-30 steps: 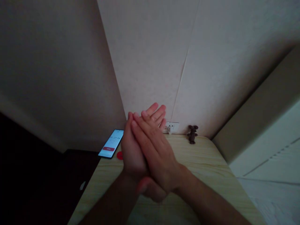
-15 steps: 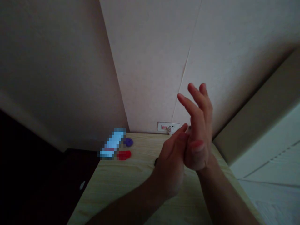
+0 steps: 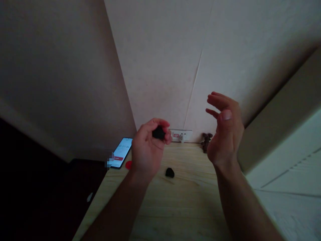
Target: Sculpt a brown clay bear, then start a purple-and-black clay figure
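Observation:
My left hand (image 3: 148,149) curls its fingers round a black lump (image 3: 158,133), dark and matte like modelling clay, and holds it above the table. To the right, my right hand (image 3: 225,130) is raised with its fingers apart and bent, and nothing shows in it. A smaller black piece (image 3: 170,172) lies on the wooden table (image 3: 180,204) between my forearms. Partly behind my left hand, a red piece (image 3: 128,165) rests on the tabletop.
A phone (image 3: 121,152) with a lit screen lies at the table's left edge. Against the wall sits a socket panel (image 3: 176,135) with something plugged in. A small brown figure (image 3: 206,142) stands near the back right, and a pale cabinet (image 3: 288,134) borders the right side.
My hands were pressed together and have come apart, the left moving left with the black lump now visible. My left hand now covers the purple piece; the small black piece is uncovered.

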`<state>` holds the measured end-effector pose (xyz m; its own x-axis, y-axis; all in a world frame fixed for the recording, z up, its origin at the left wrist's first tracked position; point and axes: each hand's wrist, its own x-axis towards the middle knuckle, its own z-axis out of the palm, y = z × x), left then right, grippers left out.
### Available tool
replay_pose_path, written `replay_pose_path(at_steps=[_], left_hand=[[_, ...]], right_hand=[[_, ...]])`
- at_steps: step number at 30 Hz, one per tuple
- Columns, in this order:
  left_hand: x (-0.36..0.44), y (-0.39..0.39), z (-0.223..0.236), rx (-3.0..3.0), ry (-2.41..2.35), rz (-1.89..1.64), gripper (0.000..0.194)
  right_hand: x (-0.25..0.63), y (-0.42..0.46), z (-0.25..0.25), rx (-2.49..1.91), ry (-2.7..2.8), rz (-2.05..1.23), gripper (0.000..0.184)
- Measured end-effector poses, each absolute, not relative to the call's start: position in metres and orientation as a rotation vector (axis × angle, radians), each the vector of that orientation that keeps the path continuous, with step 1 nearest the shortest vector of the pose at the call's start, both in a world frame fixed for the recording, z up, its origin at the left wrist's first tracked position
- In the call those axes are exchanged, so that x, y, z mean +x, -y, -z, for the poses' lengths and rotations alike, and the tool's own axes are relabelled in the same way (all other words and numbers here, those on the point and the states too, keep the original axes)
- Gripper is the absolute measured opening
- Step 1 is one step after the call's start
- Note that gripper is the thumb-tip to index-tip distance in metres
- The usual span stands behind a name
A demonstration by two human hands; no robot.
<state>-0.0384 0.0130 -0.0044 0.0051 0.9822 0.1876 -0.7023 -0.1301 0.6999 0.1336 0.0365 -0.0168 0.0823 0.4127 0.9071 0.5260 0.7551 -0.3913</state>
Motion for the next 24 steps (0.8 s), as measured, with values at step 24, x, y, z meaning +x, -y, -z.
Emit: replay_pose_path(at_steps=[24], left_hand=[[-0.034,-0.008,0.008,0.802,-0.514,-1.292,0.068]], right_hand=[[0.113,-0.021,0.010,-0.735,1.499,0.009,0.041]])
